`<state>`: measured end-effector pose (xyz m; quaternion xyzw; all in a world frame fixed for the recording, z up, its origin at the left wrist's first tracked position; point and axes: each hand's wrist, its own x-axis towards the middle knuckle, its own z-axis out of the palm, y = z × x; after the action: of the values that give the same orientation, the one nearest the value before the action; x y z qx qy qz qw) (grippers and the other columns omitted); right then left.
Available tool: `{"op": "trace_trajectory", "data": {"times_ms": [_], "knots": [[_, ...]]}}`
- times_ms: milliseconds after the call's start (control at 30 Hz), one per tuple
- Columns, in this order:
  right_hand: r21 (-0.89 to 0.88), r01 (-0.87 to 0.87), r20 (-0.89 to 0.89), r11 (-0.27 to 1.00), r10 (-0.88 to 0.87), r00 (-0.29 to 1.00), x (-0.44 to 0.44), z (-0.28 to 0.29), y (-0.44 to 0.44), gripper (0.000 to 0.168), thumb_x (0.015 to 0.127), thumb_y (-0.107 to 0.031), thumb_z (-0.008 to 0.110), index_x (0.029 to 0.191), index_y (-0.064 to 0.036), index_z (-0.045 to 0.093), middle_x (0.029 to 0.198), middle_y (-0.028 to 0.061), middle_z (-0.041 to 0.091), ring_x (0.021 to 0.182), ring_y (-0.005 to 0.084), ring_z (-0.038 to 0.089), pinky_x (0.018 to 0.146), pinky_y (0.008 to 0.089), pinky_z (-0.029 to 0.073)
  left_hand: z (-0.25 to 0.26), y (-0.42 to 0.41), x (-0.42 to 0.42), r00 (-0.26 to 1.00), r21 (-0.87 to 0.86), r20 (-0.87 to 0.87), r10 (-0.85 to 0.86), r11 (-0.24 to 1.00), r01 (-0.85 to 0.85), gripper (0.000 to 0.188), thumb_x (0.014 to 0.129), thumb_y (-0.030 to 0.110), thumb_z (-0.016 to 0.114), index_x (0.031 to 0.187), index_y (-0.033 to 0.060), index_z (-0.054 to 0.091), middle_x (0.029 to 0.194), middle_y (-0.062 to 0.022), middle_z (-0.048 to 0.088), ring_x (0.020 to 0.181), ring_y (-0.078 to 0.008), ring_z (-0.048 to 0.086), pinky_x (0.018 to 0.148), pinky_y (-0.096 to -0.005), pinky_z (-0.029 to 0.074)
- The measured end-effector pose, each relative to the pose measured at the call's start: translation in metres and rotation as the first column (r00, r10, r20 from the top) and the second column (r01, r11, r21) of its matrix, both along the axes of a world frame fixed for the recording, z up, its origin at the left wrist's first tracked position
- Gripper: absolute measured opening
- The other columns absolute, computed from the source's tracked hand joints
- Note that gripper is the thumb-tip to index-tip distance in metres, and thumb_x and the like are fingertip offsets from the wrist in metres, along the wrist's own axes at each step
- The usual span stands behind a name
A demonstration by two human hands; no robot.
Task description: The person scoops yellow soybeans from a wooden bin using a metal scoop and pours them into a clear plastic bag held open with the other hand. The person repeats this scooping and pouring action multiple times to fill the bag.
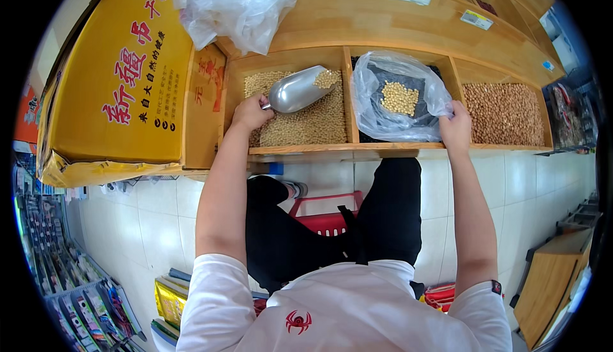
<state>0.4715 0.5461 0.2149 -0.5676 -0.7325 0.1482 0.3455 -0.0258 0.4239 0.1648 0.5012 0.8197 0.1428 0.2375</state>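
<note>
My left hand (252, 113) grips the short handle of a metal scoop (294, 92). A small heap of soybeans (326, 79) lies at the scoop's mouth, above a wooden compartment full of pale soybeans (297, 129). At the right, my right hand (456, 127) pinches the rim of a clear plastic bag (373, 124), which is spread open. Some yellow soybeans (400, 98) rest on the bottom of the bag. The bag sits in the middle compartment over black beans (368, 138), mostly hidden beneath it.
Brown peanuts or beans (503, 112) fill the right compartment. Crumpled plastic bags (239, 7) hang over the bin's back left. A yellow carton (119, 83) stands at the left. A red shopping basket (327, 221) is on the floor between my legs. A wooden cabinet (550, 285) stands lower right.
</note>
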Motion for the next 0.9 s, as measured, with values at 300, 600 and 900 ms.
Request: {"op": "trace_trajectory", "data": {"times_ms": [300, 600, 900], "knots": [[-0.017, 0.001, 0.008, 1.000, -0.001, 1.000, 0.000, 0.003, -0.002, 0.022, 0.084, -0.016, 0.068, 0.094, 0.003, 0.065, 0.093, 0.0180, 0.064, 0.087, 0.0384, 0.063, 0.077, 0.0418, 0.050, 0.000, 0.001, 0.002, 0.997, 0.172, 0.074, 0.020, 0.985, -0.032, 0.032, 0.073, 0.022, 0.081, 0.097, 0.0058, 0.066, 0.093, -0.0100, 0.073, 0.090, -0.0251, 0.071, 0.084, -0.0363, 0.054], [-0.006, 0.004, 0.017, 1.000, -0.004, 1.000, -0.001, 0.002, -0.001, 0.022, 0.084, -0.016, 0.068, 0.094, 0.004, 0.065, 0.093, 0.0181, 0.065, 0.087, 0.0384, 0.063, 0.077, 0.0420, 0.050, 0.007, 0.000, 0.007, 0.986, 0.356, 0.164, -0.034, 0.934, -0.027, 0.025, 0.075, 0.012, 0.078, 0.094, 0.0026, 0.064, 0.088, -0.0105, 0.072, 0.082, -0.0202, 0.069, 0.079, -0.0332, 0.055], [0.015, -0.008, 0.017, 1.000, 0.008, 1.000, 0.000, 0.000, 0.000, 0.021, 0.083, -0.016, 0.068, 0.092, 0.003, 0.065, 0.092, 0.0179, 0.064, 0.087, 0.0386, 0.063, 0.077, 0.0425, 0.050, 0.022, 0.003, 0.034, 0.966, 0.643, 0.130, -0.224, 0.761, 0.090, 0.023, 0.082, -0.001, 0.072, 0.102, 0.0022, 0.062, 0.093, -0.0075, 0.066, 0.086, -0.0173, 0.064, 0.077, -0.0312, 0.053]]}}
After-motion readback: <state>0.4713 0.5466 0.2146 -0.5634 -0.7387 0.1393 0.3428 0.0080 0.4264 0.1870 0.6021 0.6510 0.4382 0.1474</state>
